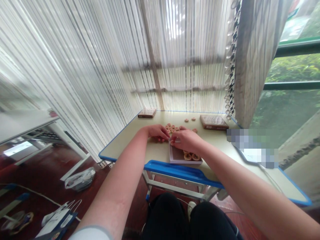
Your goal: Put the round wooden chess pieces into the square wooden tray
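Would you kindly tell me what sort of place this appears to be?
It looks like a study room or classroom, though I cannot tell which: a blue-edged desk, another table at left, and striped curtains beside a window.

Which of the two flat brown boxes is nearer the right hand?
The right box, beyond the right hand; the left box sits farther away, at the far left corner of the table.

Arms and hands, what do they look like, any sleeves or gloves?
The left hand and right hand wear no gloves, and both forearms are bare. A white sleeve with a grey edge shows on the left only.
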{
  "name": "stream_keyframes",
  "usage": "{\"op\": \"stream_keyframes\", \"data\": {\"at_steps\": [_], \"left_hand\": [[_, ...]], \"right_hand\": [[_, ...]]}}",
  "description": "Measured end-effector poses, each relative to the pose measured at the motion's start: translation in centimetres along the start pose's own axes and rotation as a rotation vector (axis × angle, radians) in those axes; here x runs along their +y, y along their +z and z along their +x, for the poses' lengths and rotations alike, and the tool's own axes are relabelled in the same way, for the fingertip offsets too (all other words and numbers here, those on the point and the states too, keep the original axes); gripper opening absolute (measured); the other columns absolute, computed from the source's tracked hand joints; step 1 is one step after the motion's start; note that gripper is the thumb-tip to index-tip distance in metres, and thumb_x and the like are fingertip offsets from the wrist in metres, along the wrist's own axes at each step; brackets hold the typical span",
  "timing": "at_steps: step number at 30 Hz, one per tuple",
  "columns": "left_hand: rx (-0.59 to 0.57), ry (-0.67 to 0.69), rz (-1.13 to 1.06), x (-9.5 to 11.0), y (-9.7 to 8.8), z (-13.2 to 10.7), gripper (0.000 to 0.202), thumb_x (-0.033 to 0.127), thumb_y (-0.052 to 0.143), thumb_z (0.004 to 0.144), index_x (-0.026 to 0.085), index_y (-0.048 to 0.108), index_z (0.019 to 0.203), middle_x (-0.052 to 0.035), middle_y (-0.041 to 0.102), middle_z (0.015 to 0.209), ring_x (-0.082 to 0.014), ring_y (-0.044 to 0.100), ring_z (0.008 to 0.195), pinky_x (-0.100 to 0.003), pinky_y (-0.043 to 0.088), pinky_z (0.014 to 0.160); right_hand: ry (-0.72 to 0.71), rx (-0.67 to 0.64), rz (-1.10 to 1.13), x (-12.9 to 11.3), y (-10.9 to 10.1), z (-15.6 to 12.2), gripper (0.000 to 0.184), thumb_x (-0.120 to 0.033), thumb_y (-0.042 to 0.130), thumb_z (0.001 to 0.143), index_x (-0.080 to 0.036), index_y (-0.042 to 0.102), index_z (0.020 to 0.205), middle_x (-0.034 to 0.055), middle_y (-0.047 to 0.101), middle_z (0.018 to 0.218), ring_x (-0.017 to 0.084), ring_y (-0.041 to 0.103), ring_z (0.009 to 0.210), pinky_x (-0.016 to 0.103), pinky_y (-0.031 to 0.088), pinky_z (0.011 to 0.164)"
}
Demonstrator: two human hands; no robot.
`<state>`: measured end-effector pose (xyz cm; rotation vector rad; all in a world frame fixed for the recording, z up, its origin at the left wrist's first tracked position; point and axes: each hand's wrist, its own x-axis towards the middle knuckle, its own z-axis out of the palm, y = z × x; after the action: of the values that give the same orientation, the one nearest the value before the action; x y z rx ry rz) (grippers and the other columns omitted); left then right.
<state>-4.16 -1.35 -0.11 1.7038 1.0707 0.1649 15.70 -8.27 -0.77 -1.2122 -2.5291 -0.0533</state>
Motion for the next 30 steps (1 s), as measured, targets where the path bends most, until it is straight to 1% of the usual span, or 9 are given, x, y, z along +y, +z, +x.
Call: {"op": "stream_keyframes", "data": {"at_steps": [4,10,15,18,20,24,25,27,30], "left_hand": [[0.006,-0.032,0.034,0.1,0.0,0.1,0.031,0.032,0.078,0.055,0.019,0.073,0.082,0.0001,0.064,0.058,-0.0076,0.055,0.050,-0.017,0.042,0.046],[-0.032,-0.014,0.038,-0.6,-0.5,0.9,0.032,0.035,0.077,0.055,0.019,0.072,0.082,0.0002,0.065,0.059,-0.0087,0.058,0.054,-0.018,0.043,0.049],[-0.048,-0.014,0.032,-0.7,-0.6,0.8,0.029,0.030,0.074,0.058,0.017,0.071,0.084,-0.0008,0.065,0.061,-0.0096,0.059,0.055,-0.019,0.044,0.050],[-0.011,-0.018,0.034,-0.6,-0.5,0.5,0.025,0.025,0.070,0.060,0.015,0.071,0.082,-0.0008,0.062,0.055,-0.0105,0.056,0.050,-0.019,0.038,0.043],[0.171,0.034,0.054,-0.6,-0.7,0.7,0.022,0.025,0.066,0.063,0.014,0.070,0.082,0.0003,0.058,0.051,-0.0099,0.052,0.046,-0.020,0.035,0.041],[0.982,0.192,0.194,-1.0,-1.2,1.7,0.022,0.025,0.052,0.074,0.013,0.069,0.082,-0.0033,0.064,0.065,-0.0112,0.055,0.056,-0.024,0.043,0.055],[1.107,0.212,0.276,-1.2,-1.3,2.1,0.021,0.024,0.052,0.073,0.013,0.068,0.079,-0.0047,0.066,0.070,-0.0126,0.057,0.063,-0.025,0.045,0.062],[1.189,0.227,0.423,-1.6,-1.4,2.6,0.019,0.023,0.052,0.073,0.014,0.068,0.077,-0.0062,0.068,0.077,-0.0150,0.059,0.071,-0.027,0.046,0.071],[1.126,0.220,0.543,-2.3,-1.3,3.4,0.020,0.022,0.051,0.073,0.016,0.069,0.079,-0.0066,0.069,0.082,-0.0163,0.059,0.075,-0.028,0.046,0.076]], "right_hand": [[-0.053,-0.037,0.003,-0.1,0.3,0.0,0.020,-0.039,0.057,0.077,-0.028,0.072,0.084,0.0030,0.069,0.079,0.023,0.053,0.090,0.030,0.038,0.076],[-0.125,0.040,-0.023,0.2,0.8,0.3,0.018,-0.031,0.056,0.079,-0.025,0.071,0.086,0.0027,0.068,0.086,0.020,0.053,0.083,0.031,0.036,0.082],[-0.116,0.052,-0.033,0.3,0.9,0.4,0.019,-0.034,0.056,0.079,-0.025,0.071,0.085,0.0030,0.068,0.084,0.021,0.052,0.083,0.031,0.037,0.080],[-0.105,0.048,-0.025,0.3,1.0,0.3,0.022,-0.037,0.055,0.081,-0.025,0.072,0.085,0.0038,0.068,0.084,0.020,0.053,0.083,0.031,0.037,0.080],[-0.087,0.051,-0.027,0.3,1.1,0.3,0.023,-0.039,0.055,0.081,-0.024,0.072,0.085,0.0046,0.068,0.085,0.022,0.053,0.085,0.031,0.037,0.078],[-0.081,0.051,-0.010,0.1,0.8,0.2,0.022,-0.040,0.057,0.079,-0.024,0.071,0.084,0.0046,0.068,0.086,0.022,0.054,0.087,0.031,0.038,0.079],[-0.069,0.056,0.003,0.1,0.6,0.1,0.022,-0.041,0.057,0.079,-0.024,0.071,0.083,0.0043,0.068,0.086,0.022,0.054,0.086,0.031,0.038,0.079],[-0.014,0.090,0.035,0.4,0.0,0.0,0.024,-0.043,0.054,0.080,-0.025,0.070,0.085,0.0037,0.068,0.085,0.021,0.054,0.086,0.030,0.040,0.075],[0.143,0.216,0.057,1.7,-0.9,-0.1,0.029,-0.040,0.046,0.085,-0.024,0.068,0.093,0.0043,0.068,0.085,0.021,0.054,0.088,0.030,0.040,0.074]]}}
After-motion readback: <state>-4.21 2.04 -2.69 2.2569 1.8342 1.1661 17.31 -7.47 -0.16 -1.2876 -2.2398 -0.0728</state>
